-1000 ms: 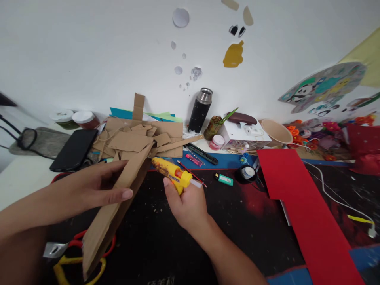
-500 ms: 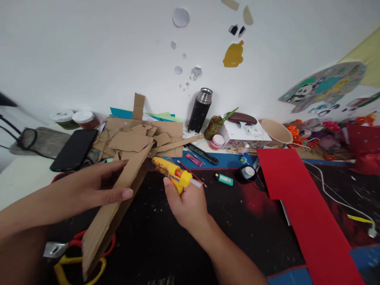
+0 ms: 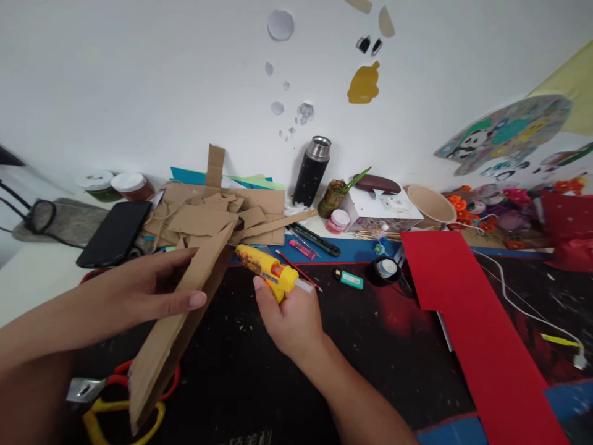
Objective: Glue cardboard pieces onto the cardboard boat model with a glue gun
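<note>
My left hand point(image 3: 157, 293) grips a long folded cardboard piece point(image 3: 185, 315), thumb over its near face and fingers behind it. The cardboard stands on edge, tilted, running from lower left up to the middle. In my right hand point(image 3: 296, 321) is a yellow hot glue gun point(image 3: 262, 264) with a clear glue stick poking out of its back end. Its scorched nozzle points left, at the upper end of the cardboard; whether the tip touches I cannot tell. Below the cardboard lie scissors with red handles point(image 3: 173, 386) and another pair with yellow handles point(image 3: 99, 423), both partly hidden.
Cardboard scraps point(image 3: 201, 219) are heaped at the back left beside a black phone point(image 3: 115, 232). A black thermos point(image 3: 312, 173) stands against the wall. A green lighter point(image 3: 349, 279), a utility knife point(image 3: 317, 240) and a large red sheet point(image 3: 472, 309) lie to the right.
Almost nothing differs. The whole view has shifted very slightly, while both hands keep the same hold on the cardboard and the glue gun.
</note>
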The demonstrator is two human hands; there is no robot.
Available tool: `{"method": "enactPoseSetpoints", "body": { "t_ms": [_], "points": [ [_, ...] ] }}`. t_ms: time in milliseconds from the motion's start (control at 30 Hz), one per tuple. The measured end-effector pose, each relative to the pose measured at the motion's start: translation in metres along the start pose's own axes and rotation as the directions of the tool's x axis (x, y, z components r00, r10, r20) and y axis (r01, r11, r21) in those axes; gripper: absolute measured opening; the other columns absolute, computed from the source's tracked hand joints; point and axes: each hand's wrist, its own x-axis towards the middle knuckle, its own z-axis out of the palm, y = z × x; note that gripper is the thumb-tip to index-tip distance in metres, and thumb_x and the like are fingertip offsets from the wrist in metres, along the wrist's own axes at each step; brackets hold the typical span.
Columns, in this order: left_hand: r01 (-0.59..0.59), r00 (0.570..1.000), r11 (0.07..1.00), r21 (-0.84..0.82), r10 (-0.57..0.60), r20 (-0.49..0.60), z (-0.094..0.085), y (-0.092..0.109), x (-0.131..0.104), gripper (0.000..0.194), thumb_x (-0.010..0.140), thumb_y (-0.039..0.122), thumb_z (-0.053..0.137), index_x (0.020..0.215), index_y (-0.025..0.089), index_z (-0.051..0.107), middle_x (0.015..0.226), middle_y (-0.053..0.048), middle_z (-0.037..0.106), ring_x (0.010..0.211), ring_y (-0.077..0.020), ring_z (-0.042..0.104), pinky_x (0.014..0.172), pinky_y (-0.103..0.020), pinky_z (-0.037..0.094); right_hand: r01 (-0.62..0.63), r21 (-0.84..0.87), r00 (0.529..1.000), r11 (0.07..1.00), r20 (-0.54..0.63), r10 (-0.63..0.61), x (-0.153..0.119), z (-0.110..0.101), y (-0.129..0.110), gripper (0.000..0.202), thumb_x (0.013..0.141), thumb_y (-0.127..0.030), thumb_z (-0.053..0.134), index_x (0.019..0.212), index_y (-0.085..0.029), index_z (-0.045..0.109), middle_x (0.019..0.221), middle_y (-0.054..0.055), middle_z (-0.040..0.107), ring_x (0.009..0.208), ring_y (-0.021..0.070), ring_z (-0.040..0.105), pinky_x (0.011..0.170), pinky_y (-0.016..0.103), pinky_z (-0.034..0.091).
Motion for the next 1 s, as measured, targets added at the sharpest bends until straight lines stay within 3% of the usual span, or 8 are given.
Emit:
{"method": "enactPoseSetpoints", "body": {
  "t_ms": [200,467,667,1000],
  "points": [
    [-0.024,1.000,1.000,-0.001,0.024,-0.007,-0.0007,0.0022,0.0005,0.081,0.075,0.070,0.069,0.138,0.019,0.071,0.120,-0.008,0.083,0.118,-0.0385,0.075,0.094,-0.045,0.065,-0.017,-0.018,0.999,1.000,0.030,0.018,0.0003,0.0001,-0.0010,0.030,0.105,-0.042,0.058,0.100,-0.021,0.078,0.092,0.009,0.082,0.081,0.0231,0.078,0.073,0.029,0.061],
    [-0.012,1.000,1.000,0.019,0.012,0.017,-0.0018,0.0052,-0.0001,0.084,0.077,0.071,0.066,0.141,0.014,0.067,0.126,-0.010,0.081,0.116,-0.0363,0.076,0.097,-0.042,0.064,-0.003,-0.053,0.999,0.999,0.034,0.005,-0.0010,0.0022,-0.0011,0.034,0.104,-0.046,0.057,0.090,-0.020,0.075,0.080,0.008,0.080,0.071,0.0221,0.076,0.067,0.028,0.056],
    [-0.007,1.000,1.000,0.011,0.007,-0.006,-0.0008,0.0026,0.0013,0.084,0.074,0.071,0.069,0.140,0.018,0.069,0.123,-0.009,0.082,0.118,-0.0382,0.076,0.096,-0.044,0.065,-0.035,-0.017,0.998,0.999,0.052,0.036,-0.0015,0.0047,-0.0009,0.034,0.104,-0.046,0.054,0.095,-0.020,0.073,0.087,0.011,0.082,0.081,0.0267,0.080,0.073,0.032,0.058],
    [-0.004,1.000,1.000,-0.010,0.004,0.028,-0.0041,0.0031,0.0014,0.085,0.075,0.070,0.070,0.142,0.018,0.067,0.130,-0.009,0.081,0.117,-0.0374,0.076,0.099,-0.043,0.063,-0.049,-0.040,0.997,0.998,0.057,0.052,-0.0026,0.0047,-0.0015,0.034,0.103,-0.049,0.055,0.088,-0.022,0.070,0.079,0.007,0.078,0.070,0.0234,0.076,0.066,0.031,0.055]
  ]
}}
